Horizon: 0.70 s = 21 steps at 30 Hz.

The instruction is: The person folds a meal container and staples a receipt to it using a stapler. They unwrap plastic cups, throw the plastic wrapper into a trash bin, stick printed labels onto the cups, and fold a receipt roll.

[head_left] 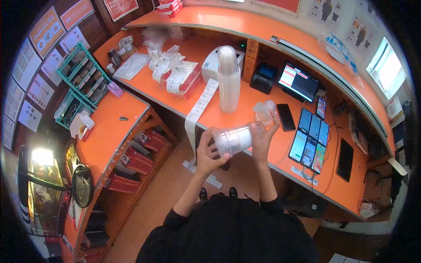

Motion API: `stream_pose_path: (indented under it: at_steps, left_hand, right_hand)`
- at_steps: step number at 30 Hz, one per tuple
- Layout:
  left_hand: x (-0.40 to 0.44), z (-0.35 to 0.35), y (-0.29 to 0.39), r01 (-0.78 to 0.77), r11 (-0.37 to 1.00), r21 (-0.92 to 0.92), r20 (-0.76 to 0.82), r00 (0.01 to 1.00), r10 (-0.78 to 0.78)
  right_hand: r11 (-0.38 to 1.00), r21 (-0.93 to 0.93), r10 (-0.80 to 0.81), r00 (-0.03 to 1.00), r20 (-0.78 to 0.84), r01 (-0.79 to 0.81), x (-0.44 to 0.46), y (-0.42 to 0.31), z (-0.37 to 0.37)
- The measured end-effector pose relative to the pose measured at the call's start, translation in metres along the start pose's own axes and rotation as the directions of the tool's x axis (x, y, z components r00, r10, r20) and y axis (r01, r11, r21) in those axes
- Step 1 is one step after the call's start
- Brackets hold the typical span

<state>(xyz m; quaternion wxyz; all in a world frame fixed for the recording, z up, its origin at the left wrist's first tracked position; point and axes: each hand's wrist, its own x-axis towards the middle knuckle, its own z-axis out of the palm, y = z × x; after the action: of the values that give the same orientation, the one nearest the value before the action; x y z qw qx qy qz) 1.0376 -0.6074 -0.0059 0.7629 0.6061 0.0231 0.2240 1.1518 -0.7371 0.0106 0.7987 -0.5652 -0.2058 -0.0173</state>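
Note:
A clear plastic cup, possibly several nested together, is tilted nearly onto its side in front of my chest. My left hand is wrapped round one end, its thumb along the lower side. My right hand grips the other end beside a white printed label on the cup's wall. Just beyond stands a tall stack of clear plastic cups on the orange counter. Close to my right fingertips, a small translucent cup or lid lies on the counter.
A white printer trails a long receipt strip over the counter edge. Left of it are bagged red containers with receipts. Rightward are a black phone, several lit phones, a monitor and a dark tablet.

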Motion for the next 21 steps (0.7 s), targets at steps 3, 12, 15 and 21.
stream_pose_path:
  at_steps: [3, 12, 15, 21]
  left_hand:
    - [-0.002, -0.016, -0.010, -0.057, 0.996, 0.069, -0.131, 0.989, 0.065]
    - [-0.017, -0.047, -0.029, 0.283, 0.941, -0.187, -0.273, 0.905, -0.326]
    - [-0.014, -0.042, -0.036, 0.310, 0.922, -0.232, -0.295, 0.881, -0.371]
    - [-0.009, -0.037, -0.023, 0.307, 0.921, -0.241, -0.220, 0.907, -0.360]
  right_hand:
    - [0.933, -0.258, -0.289, 0.949, -0.128, 0.250, 0.029, 0.011, -0.030]
    - [0.129, -0.955, -0.333, 0.918, 0.213, 0.269, 0.133, 0.058, -0.091]
    - [0.078, -0.962, -0.138, 0.959, 0.249, 0.261, 0.127, 0.085, -0.087]
    - [0.597, -0.738, -0.427, 0.903, 0.039, 0.314, 0.087, 0.028, -0.037]
